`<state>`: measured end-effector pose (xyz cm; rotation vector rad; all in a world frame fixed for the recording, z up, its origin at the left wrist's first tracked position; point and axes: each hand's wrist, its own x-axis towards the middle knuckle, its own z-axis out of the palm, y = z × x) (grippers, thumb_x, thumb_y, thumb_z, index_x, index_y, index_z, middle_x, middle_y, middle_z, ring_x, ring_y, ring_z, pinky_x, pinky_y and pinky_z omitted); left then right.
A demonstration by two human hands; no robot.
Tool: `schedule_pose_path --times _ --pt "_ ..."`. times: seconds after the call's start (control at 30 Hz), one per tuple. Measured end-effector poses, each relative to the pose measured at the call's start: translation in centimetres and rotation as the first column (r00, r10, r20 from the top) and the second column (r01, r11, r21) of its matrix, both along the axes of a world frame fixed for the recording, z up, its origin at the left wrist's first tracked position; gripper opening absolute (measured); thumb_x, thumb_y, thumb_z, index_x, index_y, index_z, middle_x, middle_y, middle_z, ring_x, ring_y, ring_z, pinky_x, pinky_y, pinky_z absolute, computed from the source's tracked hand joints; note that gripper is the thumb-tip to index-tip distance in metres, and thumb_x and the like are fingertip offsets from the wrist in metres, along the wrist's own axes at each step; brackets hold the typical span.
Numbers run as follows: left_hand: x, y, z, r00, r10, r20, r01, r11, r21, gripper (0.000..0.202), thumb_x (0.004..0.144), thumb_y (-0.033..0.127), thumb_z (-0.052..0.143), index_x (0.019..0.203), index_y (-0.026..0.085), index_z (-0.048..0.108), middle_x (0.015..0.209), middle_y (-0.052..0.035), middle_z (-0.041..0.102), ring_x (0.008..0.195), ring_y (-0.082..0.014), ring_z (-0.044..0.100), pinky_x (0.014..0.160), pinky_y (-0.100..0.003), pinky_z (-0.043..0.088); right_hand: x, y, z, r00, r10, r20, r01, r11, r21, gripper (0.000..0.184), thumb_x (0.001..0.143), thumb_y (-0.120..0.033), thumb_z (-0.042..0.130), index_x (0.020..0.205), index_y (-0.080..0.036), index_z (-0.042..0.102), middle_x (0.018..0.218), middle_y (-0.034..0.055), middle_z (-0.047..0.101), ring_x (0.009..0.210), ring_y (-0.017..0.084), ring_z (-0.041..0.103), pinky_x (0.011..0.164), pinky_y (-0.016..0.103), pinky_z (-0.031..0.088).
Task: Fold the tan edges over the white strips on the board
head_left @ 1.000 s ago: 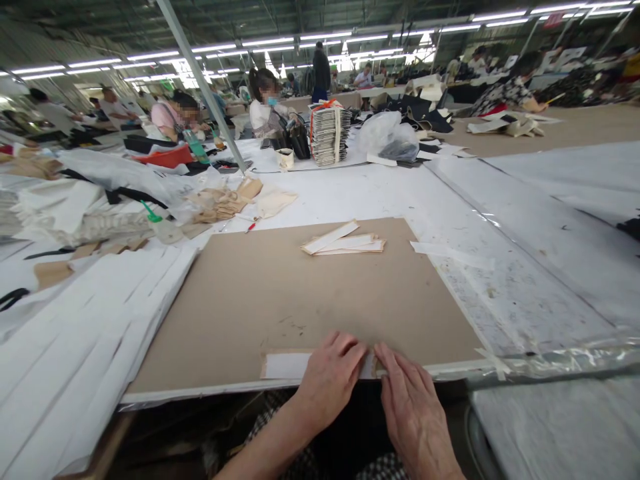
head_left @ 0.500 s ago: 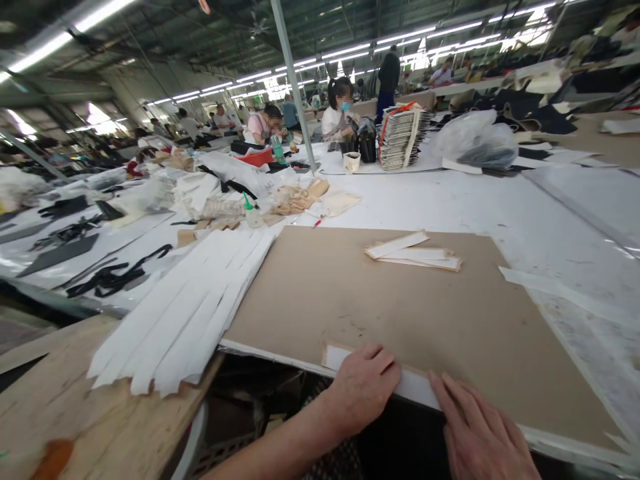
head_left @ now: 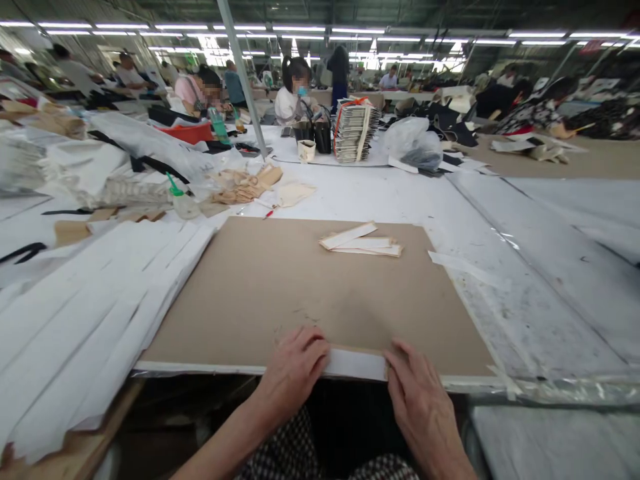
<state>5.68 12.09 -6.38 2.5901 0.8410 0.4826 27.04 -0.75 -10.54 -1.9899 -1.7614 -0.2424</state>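
A white strip with tan edges (head_left: 356, 365) lies along the front edge of a brown board (head_left: 240, 293). My left hand (head_left: 296, 365) has its fingers curled over the strip's left part and hides that end. At the strip's right end, my right hand (head_left: 419, 393) grips the edge between thumb and fingers. Farther back on the board, several similar white strips (head_left: 363, 239) lie loosely overlapped. Left of the board, long white strips (head_left: 100, 313) are fanned out, partly against its edge.
A green-tipped bottle (head_left: 183, 200), tan scraps (head_left: 245, 185) and a small red-tipped tool (head_left: 270, 213) lie beyond the board. Behind them stand a tied stack of pieces (head_left: 355, 130) and a plastic bag (head_left: 413, 147). Across the table a masked person (head_left: 295, 100) sits working.
The view has levelled and swung right. My left hand now covers the strip's left end, which showed before. My right hand has come round to the strip's right end.
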Motion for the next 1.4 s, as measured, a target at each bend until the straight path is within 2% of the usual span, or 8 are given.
schedule_pose_path --times 0.1,0.27,0.5,0.73,0.87,1.07,1.2,1.4 --pt "2.8 -0.8 -0.3 0.998 -0.058 0.02 0.059 0.997 -0.059 0.012 0.096 0.016 0.05 0.1 0.02 0.06 0.103 -0.0039 0.059 0.097 -0.0195 0.052 0.085 -0.032 0.047 -0.5 0.6 0.6 1.0 -0.002 -0.014 0.003 1.0 0.004 0.028 0.099 -0.023 0.036 0.117 -0.018 0.056 0.116 0.0128 0.058 0.102 0.026 0.056 0.088 0.041 0.045" --pt "5.4 -1.3 -1.0 0.987 -0.111 -0.113 0.119 0.991 0.062 0.014 0.097 0.019 0.047 0.103 0.019 0.06 0.099 -0.005 0.058 0.091 -0.021 0.052 0.079 -0.034 0.049 -1.1 1.4 0.8 0.992 0.102 0.075 -0.098 0.994 -0.046 0.029 0.096 -0.014 0.041 0.118 -0.019 0.058 0.103 0.0087 0.062 0.091 0.023 0.058 0.084 0.037 0.046" --pt "3.0 -1.3 -0.8 0.939 -0.173 -0.296 0.241 0.947 0.211 0.01 0.095 0.022 0.052 0.098 0.015 0.058 0.098 -0.0059 0.057 0.091 -0.0211 0.052 0.081 -0.033 0.049 0.0 0.8 -1.0 0.932 0.241 0.271 -0.241 0.97 -0.037 0.045 0.086 -0.006 0.045 0.129 -0.017 0.054 0.106 0.007 0.066 0.098 0.025 0.057 0.089 0.04 0.044" --pt "-4.2 0.4 0.2 0.958 0.035 -0.283 0.01 0.988 0.156 0.014 0.097 0.02 0.047 0.102 0.017 0.06 0.099 -0.0052 0.059 0.093 -0.0207 0.051 0.082 -0.033 0.047 -0.2 0.7 -0.7 0.939 0.209 0.273 -0.217 0.976 -0.002 0.045 0.085 -0.003 0.044 0.127 -0.015 0.054 0.105 0.0066 0.067 0.099 0.026 0.057 0.085 0.039 0.045" --pt "-6.9 1.3 0.5 0.974 0.138 -0.177 -0.122 0.987 0.101 0.018 0.098 0.021 0.046 0.102 0.02 0.063 0.099 -0.0051 0.06 0.097 -0.0214 0.053 0.089 -0.037 0.046 -0.2 0.8 -0.7 0.949 0.197 0.247 -0.202 0.979 -0.005 0.039 0.089 -0.007 0.043 0.125 -0.017 0.055 0.105 0.0059 0.067 0.099 0.024 0.058 0.087 0.038 0.045" --pt "-7.5 1.5 1.2 0.928 0.372 -0.006 -0.365 0.908 -0.207 0.025 0.084 0.019 0.062 0.109 0.02 0.061 0.119 -0.0071 0.054 0.111 -0.0222 0.055 0.097 -0.037 0.046 0.9 0.9 -1.0 0.957 0.221 0.187 -0.23 0.973 0.028 0.034 0.101 -0.035 0.032 0.122 -0.024 0.057 0.105 0.0049 0.066 0.094 0.02 0.061 0.083 0.032 0.046" --pt "-7.3 1.5 0.9 0.923 0.383 0.036 -0.363 0.899 -0.245 0.023 0.079 0.015 0.063 0.101 0.02 0.063 0.117 -0.007 0.056 0.114 -0.0236 0.053 0.1 -0.039 0.043 1.7 1.0 -1.5 0.971 0.205 0.126 -0.212 0.976 0.04 0.042 0.101 -0.047 0.031 0.124 -0.022 0.056 0.111 0.0083 0.063 0.1 0.023 0.061 0.086 0.035 0.048" --pt "-7.3 1.9 1.3 0.92 0.388 0.059 -0.336 0.855 -0.395 0.01 0.075 0.015 0.062 0.084 0.019 0.06 0.1 -0.0034 0.059 0.099 -0.0205 0.054 0.087 -0.032 0.045 2.6 1.0 -2.3 0.961 0.256 0.1 -0.257 0.966 -0.004 0.04 0.101 -0.046 0.032 0.121 -0.022 0.056 0.116 0.0091 0.061 0.105 0.024 0.059 0.093 0.038 0.046"
